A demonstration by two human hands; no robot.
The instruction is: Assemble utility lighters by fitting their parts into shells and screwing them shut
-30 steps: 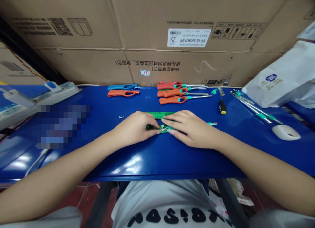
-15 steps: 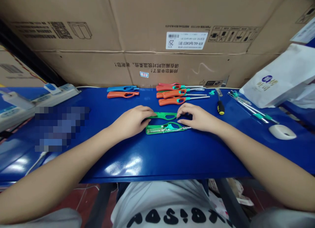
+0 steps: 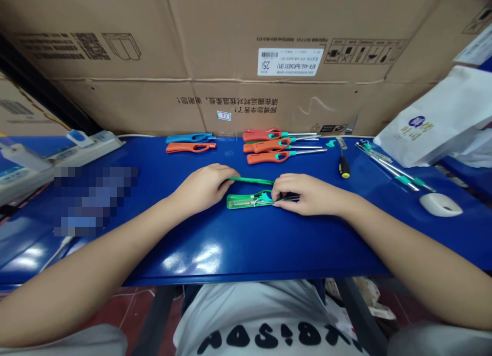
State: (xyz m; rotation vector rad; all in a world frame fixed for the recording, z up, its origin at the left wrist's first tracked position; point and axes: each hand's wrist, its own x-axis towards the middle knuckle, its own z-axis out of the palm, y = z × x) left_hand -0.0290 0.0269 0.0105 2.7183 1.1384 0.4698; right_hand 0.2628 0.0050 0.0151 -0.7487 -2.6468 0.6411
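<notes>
In the head view my left hand (image 3: pixel 207 189) pinches the left end of a green lighter shell half (image 3: pixel 251 180), which is turned edge-on. The shell's right end meets the fingers of my right hand (image 3: pixel 302 194). Just in front lies the other green lighter half (image 3: pixel 235 202), inner side up, with a clear fuel tank (image 3: pixel 243 203), a teal trigger (image 3: pixel 264 197) and thin wires in it. My right hand's thumb and fingers are closed around its front end, where the metal tube begins. Those fingers hide the joint between tube and shell.
Several orange-red lighters (image 3: pixel 265 158) lie behind my hands, with blue (image 3: pixel 186 139) and orange (image 3: pixel 188 148) shells to their left. Rightward are a screwdriver (image 3: pixel 344 167), metal tubes (image 3: pixel 397 172), a white oval object (image 3: pixel 441 205) and a white bag (image 3: pixel 434 120). A power strip (image 3: pixel 96 145) stands left.
The upper green shell half has tipped from lying face-on to edge-on. My right hand has moved down and left onto the front end of the lower lighter half.
</notes>
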